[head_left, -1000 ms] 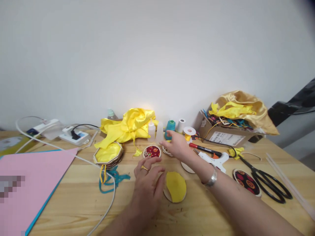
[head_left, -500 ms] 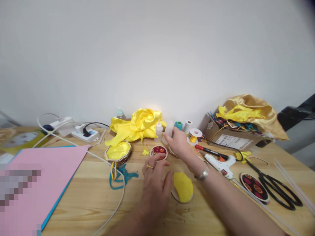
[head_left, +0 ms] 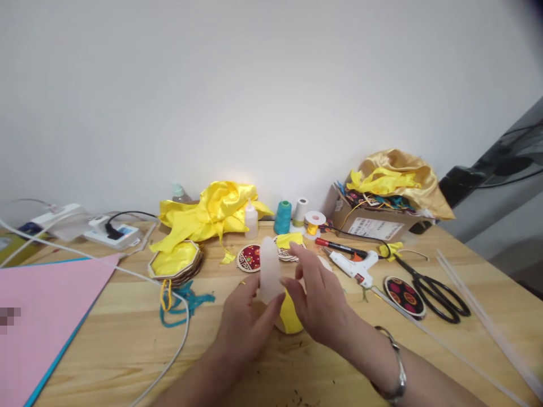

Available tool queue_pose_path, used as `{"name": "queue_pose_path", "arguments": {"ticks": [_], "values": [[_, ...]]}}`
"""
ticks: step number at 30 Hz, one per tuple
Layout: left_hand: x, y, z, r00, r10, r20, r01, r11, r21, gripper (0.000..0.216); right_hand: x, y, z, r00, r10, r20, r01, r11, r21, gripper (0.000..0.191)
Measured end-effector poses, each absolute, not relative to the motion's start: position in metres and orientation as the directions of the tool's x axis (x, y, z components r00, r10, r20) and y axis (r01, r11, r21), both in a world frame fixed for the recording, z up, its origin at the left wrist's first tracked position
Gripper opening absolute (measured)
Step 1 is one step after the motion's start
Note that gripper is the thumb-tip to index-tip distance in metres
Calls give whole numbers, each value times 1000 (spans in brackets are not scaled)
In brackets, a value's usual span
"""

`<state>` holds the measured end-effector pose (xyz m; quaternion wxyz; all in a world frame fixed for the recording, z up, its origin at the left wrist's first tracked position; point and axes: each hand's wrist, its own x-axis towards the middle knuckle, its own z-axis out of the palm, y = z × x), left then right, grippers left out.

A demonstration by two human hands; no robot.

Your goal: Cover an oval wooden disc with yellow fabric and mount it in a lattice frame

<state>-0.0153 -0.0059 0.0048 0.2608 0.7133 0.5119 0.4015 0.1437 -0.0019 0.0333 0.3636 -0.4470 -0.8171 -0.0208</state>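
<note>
My left hand (head_left: pixel 250 316) grips a frosted white bottle (head_left: pixel 270 271), thumb on one side and fingers on the other, holding it up above the table. Close on its right is my right hand (head_left: pixel 318 294), thumb and fingers apart, the thumb tip near or touching the bottle; I cannot tell which. Beneath both hands lies a round piece with yellow fabric (head_left: pixel 292 316), partly covered by them. Behind the bottle are a round wooden piece with red patterned fabric (head_left: pixel 250 258) and another wooden-rimmed piece with a yellow scrap (head_left: pixel 289 240).
Yellow satin (head_left: pixel 212 209) is heaped by the wall beside a squeeze bottle (head_left: pixel 251 219), teal thread (head_left: pixel 283 217) and a yellow thread spool (head_left: pixel 314 221). Rightward lie a glue gun (head_left: pixel 354 264), black scissors (head_left: pixel 436 294) and a cardboard box (head_left: pixel 360 220). A white cable (head_left: pixel 186 322) crosses the left side.
My right hand has come back from the rear of the table, and the frosted bottle with it. My left hand is now around the bottle. The view has shifted right.
</note>
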Motion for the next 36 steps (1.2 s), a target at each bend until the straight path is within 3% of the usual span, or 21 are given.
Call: {"name": "queue_pose_path", "arguments": {"ticks": [2, 4, 7, 12, 14, 18, 21, 23, 25, 26, 29, 32, 36], "values": [[-17, -6, 6, 166, 941, 294, 524, -337, 783, 19, 151, -2, 29, -473, 556, 683, 723, 688, -59, 43], [-19, -5, 3, 252, 922, 295, 524, -386, 759, 16, 155, -3, 24, -636, 453, 625, 670, 725, 158, 46], [-20, -6, -2, 305, 881, 362, 558, -473, 682, 10, 158, -4, 14, -744, 391, 541, 632, 675, 381, 37], [-23, -7, -1, 451, 819, 356, 492, -560, 667, 15, 163, 1, 7, -719, 316, 619, 639, 650, 411, 29], [-28, -3, 4, 524, 782, 337, 422, -582, 695, 27, 168, 3, 11, -676, 294, 676, 638, 693, 336, 28], [-37, 9, 7, 375, 880, 291, 437, -445, 782, 33, 182, 4, 25, -399, 482, 780, 675, 730, -105, 38], [-38, 14, 3, 320, 917, 237, 457, -368, 810, 35, 191, 3, 35, -252, 586, 770, 654, 690, -311, 43], [-36, 14, -1, 367, 900, 233, 489, -400, 775, 41, 195, 3, 38, -85, 724, 685, 531, 614, -583, 38], [-32, 12, -4, 419, 888, 190, 559, -417, 717, 48, 199, 4, 38, 36, 891, 454, 229, 435, -871, 33], [-31, 11, -4, 440, 884, 157, 585, -415, 697, 50, 201, 4, 37, 32, 948, 316, 51, 314, -948, 32], [-29, 11, -4, 473, 879, 64, 632, -389, 670, 50, 209, -2, 38, -148, 988, 50, -292, 4, -956, 33], [-29, 12, -2, 527, 849, 35, 648, -428, 630, 55, 219, -18, 40, -253, 967, -28, -354, -119, -927, 35], [-28, 11, 0, 603, 798, 13, 656, -505, 561, 71, 223, -44, 29, -254, 964, -80, -441, -189, -877, 38]]}}
